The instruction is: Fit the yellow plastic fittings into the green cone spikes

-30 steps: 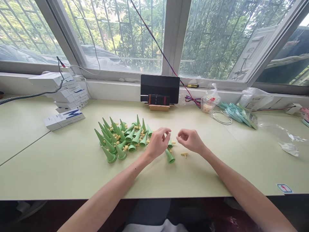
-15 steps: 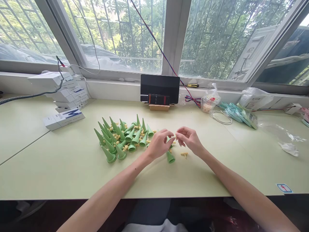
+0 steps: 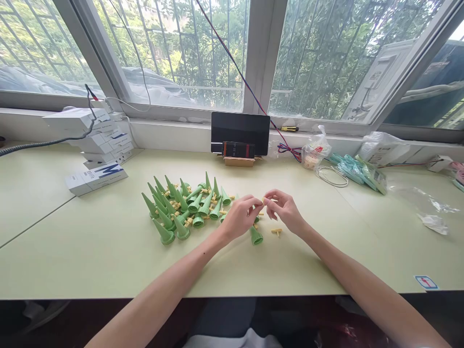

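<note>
My left hand (image 3: pixel 239 216) and my right hand (image 3: pixel 285 211) meet fingertip to fingertip above the table. Both are closed in a pinch on a small yellow plastic piece (image 3: pixel 264 201), mostly covered by the fingers. Below my right hand lies a yellow T-shaped plastic valve (image 3: pixel 276 232). A green plastic cone spike (image 3: pixel 256 236) rests on its side just under my left hand, which covers part of it. Further left spreads a group of several green cone spikes (image 3: pixel 177 227), some upright and some lying, with yellow pieces among them.
A phone (image 3: pixel 238 150) leans against a dark tablet (image 3: pixel 240 126) at the back. White boxes (image 3: pixel 97 178) stand at the left. Toward the right are a bagged cup (image 3: pixel 314 152), a coiled white cable (image 3: pixel 331 177), teal packets (image 3: pixel 353 169) and clear plastic wrap (image 3: pixel 433 222).
My fingertips have drawn slightly closer together around the yellow piece, which has turned a little. The cones and the loose valve have stayed where they were.
</note>
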{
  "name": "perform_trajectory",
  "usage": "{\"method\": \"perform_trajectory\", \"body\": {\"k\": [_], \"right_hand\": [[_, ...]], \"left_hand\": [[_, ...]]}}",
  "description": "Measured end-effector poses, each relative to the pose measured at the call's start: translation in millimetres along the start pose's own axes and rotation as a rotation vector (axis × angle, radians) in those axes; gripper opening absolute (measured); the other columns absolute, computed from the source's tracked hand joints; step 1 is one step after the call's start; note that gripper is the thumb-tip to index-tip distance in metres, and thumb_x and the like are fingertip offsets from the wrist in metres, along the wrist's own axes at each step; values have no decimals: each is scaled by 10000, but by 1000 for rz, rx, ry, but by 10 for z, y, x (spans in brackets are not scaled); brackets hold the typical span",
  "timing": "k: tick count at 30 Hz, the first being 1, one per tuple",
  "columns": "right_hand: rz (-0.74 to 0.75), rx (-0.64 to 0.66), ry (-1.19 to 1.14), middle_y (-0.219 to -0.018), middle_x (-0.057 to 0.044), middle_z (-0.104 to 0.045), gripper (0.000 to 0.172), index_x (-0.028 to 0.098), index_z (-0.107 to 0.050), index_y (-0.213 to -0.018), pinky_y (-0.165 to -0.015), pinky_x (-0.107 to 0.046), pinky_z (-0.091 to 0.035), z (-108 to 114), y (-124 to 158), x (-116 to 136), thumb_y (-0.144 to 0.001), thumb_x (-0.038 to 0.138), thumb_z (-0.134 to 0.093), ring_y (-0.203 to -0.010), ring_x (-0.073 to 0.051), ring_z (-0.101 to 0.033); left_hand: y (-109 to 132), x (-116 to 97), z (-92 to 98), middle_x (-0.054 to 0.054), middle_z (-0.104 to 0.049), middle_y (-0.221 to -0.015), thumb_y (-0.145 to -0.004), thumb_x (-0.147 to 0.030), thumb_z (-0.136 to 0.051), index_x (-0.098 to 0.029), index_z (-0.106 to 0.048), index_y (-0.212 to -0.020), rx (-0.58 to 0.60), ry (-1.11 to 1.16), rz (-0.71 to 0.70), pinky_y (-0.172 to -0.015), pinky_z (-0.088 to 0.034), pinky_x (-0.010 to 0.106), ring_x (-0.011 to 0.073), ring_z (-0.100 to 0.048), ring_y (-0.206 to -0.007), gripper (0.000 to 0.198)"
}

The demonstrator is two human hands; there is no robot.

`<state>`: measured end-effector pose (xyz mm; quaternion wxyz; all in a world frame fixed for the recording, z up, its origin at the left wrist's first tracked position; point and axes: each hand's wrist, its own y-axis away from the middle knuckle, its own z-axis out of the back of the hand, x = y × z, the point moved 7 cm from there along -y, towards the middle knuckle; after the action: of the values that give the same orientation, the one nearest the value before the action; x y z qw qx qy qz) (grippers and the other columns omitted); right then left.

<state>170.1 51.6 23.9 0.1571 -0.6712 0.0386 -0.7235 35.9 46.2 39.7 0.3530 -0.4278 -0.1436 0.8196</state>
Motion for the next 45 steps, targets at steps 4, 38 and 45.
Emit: {"method": "perform_trajectory", "body": {"k": [4, 38, 45], "right_hand": [[-14, -1, -13, -683, 37, -529, 250, 191, -577, -846, -446, -243, -380, 5, 7, 0, -859, 431, -645, -463, -77, -487], [35, -103, 30, -688, 5, -554, 344, 179, -600, -816, -419, -251, -383, 96, -25, -34, -864, 519, -606, -443, -83, -466], [36, -324, 63, -738, -12, -568, 340, 178, -588, -814, -373, -234, -343, 293, -30, -77, -847, 514, -626, -426, -71, -460]], "left_hand": [[-3, -4, 21, 6, -609, -782, -935, -195, -517, -181, -668, -866, -24, 8, 8, -596, -421, 224, 83, -472, -577, 166], [-20, 11, 119, 18, -617, -775, -951, -259, -473, -177, -640, -839, -97, -27, 43, -600, -458, 237, 102, -534, -607, 216], [19, 147, 25, 24, -636, -814, -883, -316, -580, -186, -646, -831, 22, -263, 124, -584, -418, 271, 130, -538, -598, 155]]}}
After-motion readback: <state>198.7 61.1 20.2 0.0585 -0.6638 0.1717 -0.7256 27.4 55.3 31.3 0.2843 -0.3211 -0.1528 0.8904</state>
